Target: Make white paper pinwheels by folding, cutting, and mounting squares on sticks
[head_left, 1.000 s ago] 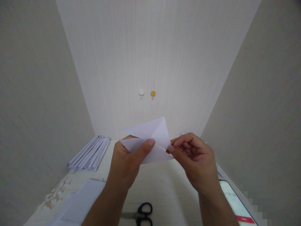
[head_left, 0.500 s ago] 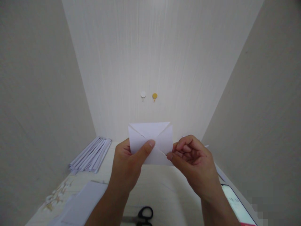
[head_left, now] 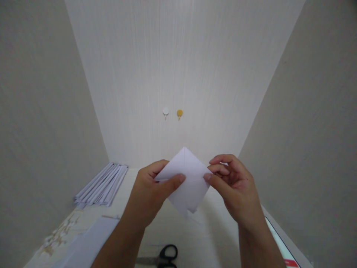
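A small folded white paper (head_left: 187,186) is held up in front of me, turned so one corner points upward, with a crease down its middle and loose points at the bottom. My left hand (head_left: 154,191) grips its left side, thumb pressed on the front face and fingers behind. At the right corner, my right hand (head_left: 235,186) pinches the paper between thumb and index finger, its other fingers loosely curled. Below lie black-handled scissors (head_left: 169,253) on the table, partly cut off by the lower edge of the view.
Several folded paper strips (head_left: 102,186) lie stacked at the table's back left. White sheets (head_left: 89,242) rest beside my left forearm. A phone (head_left: 281,242) lies at the right, partly hidden by my forearm. White (head_left: 166,111) and yellow (head_left: 179,112) hooks are fixed to the back wall.
The paper has turned from a flat rectangle with envelope-like folds to a diamond with its corner upward. My right hand has moved slightly up along its right side.
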{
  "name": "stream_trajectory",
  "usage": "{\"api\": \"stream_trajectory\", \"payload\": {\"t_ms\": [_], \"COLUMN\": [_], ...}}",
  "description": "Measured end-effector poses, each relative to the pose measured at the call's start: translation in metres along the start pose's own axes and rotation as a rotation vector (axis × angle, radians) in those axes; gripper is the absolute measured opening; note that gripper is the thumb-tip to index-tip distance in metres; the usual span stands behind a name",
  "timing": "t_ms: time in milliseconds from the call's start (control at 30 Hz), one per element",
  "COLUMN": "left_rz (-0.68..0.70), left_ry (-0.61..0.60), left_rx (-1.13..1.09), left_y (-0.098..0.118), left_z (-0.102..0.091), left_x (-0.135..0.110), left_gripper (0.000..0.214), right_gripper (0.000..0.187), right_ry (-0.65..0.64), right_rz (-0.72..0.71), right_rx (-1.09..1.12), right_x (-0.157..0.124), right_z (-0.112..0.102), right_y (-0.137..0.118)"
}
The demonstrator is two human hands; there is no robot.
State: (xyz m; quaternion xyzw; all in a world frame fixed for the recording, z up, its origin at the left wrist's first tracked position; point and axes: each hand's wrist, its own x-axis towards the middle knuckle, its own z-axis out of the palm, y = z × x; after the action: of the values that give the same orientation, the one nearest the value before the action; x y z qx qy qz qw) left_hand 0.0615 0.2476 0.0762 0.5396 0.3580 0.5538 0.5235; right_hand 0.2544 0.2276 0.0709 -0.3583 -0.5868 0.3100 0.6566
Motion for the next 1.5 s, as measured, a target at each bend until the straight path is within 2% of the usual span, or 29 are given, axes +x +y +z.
{"api": "stream_trajectory", "payload": {"t_ms": [67, 133, 267, 367, 467, 567, 667, 767, 933, 1167, 1300, 1500], "left_rz": [0.065, 0.097, 0.073, 0.036, 0.040, 0.043, 0.033, 0.010, -0.020, -0.039, -0.071, -0.072], "left_ry": [0.096, 0.111, 0.047, 0.094, 0.143, 0.129, 0.088, 0.044, 0.025, 0.031, 0.010, -0.087], "left_rx": [-0.167, -0.290, -0.210, -0.076, -0.062, -0.012, 0.074, 0.086, 0.029, -0.081, -0.096, -0.093], "left_y": [0.001, 0.002, 0.001, -0.002, -0.003, -0.003, -0.003, -0.003, -0.002, 0.000, 0.000, 0.000], "left_z": [0.004, 0.011, 0.024, 0.023, 0.015, 0.006, -0.001, -0.005, -0.007, -0.004, -0.006, -0.009], "left_x": [0.001, 0.001, -0.004, -0.004, -0.001, 0.001, 0.003, 0.005, 0.004, 0.004, 0.005, 0.006], "left_gripper": [0.032, 0.037, 0.026, 0.025, 0.026, 0.026, 0.029, 0.030, 0.029, 0.029, 0.028, 0.028], "right_gripper": [0.015, 0.012, 0.010, 0.010, 0.017, 0.023, 0.019, 0.012, 0.010, 0.028, 0.020, 0.013], "right_ry": [0.042, 0.106, 0.193, 0.060, -0.104, -0.167, -0.215, -0.249, -0.285, -0.335, -0.354, -0.369], "right_rz": [-0.018, -0.040, -0.041, 0.021, 0.047, -0.005, -0.056, -0.078, -0.072, -0.116, -0.118, -0.133], "right_rx": [0.027, 0.050, 0.081, 0.036, -0.056, -0.155, -0.265, -0.335, -0.315, -0.273, -0.260, -0.283], "right_x": [0.002, 0.005, 0.005, 0.000, -0.004, -0.005, -0.004, -0.003, -0.004, -0.004, -0.004, -0.002], "right_z": [0.002, 0.005, 0.011, 0.014, 0.011, 0.004, -0.003, -0.006, -0.004, -0.005, -0.005, -0.005], "right_y": [0.000, 0.000, 0.001, 0.001, 0.000, -0.002, -0.004, -0.007, -0.011, -0.012, -0.012, -0.016]}}
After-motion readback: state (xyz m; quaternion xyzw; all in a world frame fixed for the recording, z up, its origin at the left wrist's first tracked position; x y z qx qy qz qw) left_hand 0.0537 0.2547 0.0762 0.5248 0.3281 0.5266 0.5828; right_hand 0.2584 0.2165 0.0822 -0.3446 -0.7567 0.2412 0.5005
